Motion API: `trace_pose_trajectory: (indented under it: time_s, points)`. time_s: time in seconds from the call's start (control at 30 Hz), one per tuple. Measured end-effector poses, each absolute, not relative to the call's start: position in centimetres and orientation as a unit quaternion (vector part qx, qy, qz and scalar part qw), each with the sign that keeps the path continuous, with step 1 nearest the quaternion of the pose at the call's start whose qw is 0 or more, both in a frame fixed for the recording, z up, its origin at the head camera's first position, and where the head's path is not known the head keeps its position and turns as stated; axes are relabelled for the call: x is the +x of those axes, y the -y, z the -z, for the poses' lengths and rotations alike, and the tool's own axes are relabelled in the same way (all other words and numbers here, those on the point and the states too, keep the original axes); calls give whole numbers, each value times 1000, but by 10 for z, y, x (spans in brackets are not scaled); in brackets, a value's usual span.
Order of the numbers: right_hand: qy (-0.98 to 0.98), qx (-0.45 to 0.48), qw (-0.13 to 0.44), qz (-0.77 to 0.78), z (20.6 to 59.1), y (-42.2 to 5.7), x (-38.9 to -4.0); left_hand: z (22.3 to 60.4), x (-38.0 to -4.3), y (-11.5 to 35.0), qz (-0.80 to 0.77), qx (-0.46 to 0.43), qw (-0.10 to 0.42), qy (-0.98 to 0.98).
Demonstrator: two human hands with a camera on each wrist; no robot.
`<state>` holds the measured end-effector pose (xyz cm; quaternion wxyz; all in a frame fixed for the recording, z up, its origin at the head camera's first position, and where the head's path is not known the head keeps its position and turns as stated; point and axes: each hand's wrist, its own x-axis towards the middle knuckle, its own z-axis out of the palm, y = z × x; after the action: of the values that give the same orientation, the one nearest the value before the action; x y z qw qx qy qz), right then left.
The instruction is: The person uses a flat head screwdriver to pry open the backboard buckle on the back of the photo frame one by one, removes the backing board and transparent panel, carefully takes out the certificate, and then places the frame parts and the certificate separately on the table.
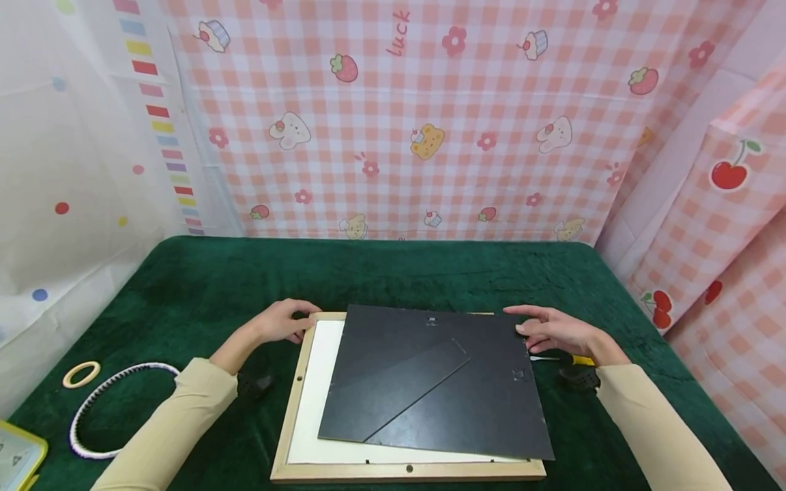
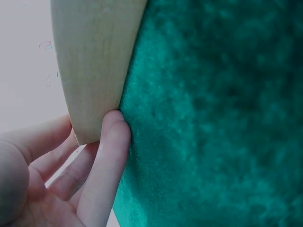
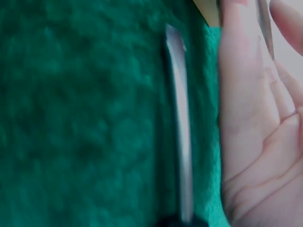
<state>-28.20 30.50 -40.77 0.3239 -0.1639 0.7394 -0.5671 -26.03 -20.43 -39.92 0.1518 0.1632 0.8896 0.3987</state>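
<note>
A light wooden picture frame [image 1: 288, 423] lies face down at the front of the table with a white sheet [image 1: 316, 368] inside it. Tilted askew over it is a black backing board [image 1: 424, 389] with a stand flap cut in it, overhanging the frame's right side. My left hand [image 1: 284, 322] pinches the frame's far left corner; the left wrist view shows its fingers around the wooden edge [image 2: 97, 71]. At the board's far right corner, my right hand [image 1: 555, 329] holds the board between thumb and fingers. Its fingertips are partly cut off in the right wrist view.
A screwdriver with a yellow handle [image 1: 582, 360] lies under the right wrist, its metal shaft [image 3: 181, 109] beside the hand. To the left are a wooden ring [image 1: 81, 385], a white wrapped hoop [image 1: 76, 433] and a yellow-edged board [image 1: 24, 443]. Green cloth [image 1: 381, 273] covers the table.
</note>
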Motion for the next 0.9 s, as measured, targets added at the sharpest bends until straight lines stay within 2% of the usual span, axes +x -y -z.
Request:
trace_pose_trajectory:
  time_s: [0.3, 0.7, 0.9]
  points:
    - [-671, -206, 301, 646, 412, -306, -278, 399, -260, 204, -397, 165, 152, -890]
    - [-591, -198, 187, 759, 405, -355, -252, 400, -261, 206, -403, 165, 159, -886]
    - [-486, -194, 123, 844, 404, -384, -239, 399, -260, 206, -405, 167, 160, -885]
